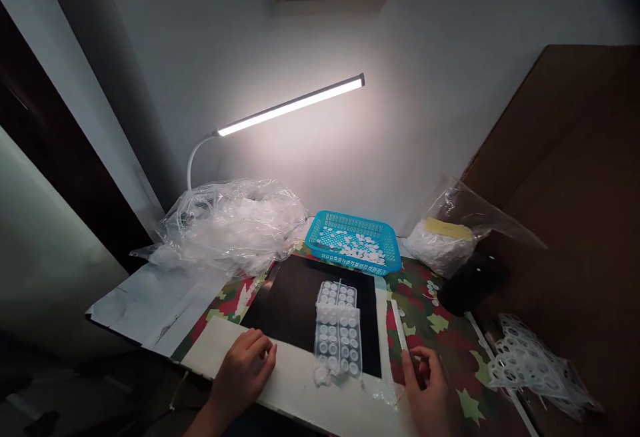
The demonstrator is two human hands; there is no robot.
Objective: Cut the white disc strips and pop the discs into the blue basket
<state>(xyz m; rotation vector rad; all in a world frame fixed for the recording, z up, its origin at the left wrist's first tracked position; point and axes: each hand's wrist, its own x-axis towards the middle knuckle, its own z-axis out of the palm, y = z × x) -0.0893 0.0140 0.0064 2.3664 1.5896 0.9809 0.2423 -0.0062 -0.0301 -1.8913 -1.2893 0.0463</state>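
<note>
My left hand (245,370) rests on the white border of a board (300,384), fingers curled loosely with nothing visible in them. My right hand (427,390) grips the near end of a thin white strip (399,324) that points away from me. Between the hands a clear plastic tray of small round white parts (339,330) lies on the board's black centre (290,304).
A blue basket (354,241) with small white pieces stands behind the board. A crumpled clear bag (230,224) lies at the left, another bag of white parts (445,240) at the right. White punched-out webbing (530,364) lies far right. A lit desk lamp (290,107) hangs above.
</note>
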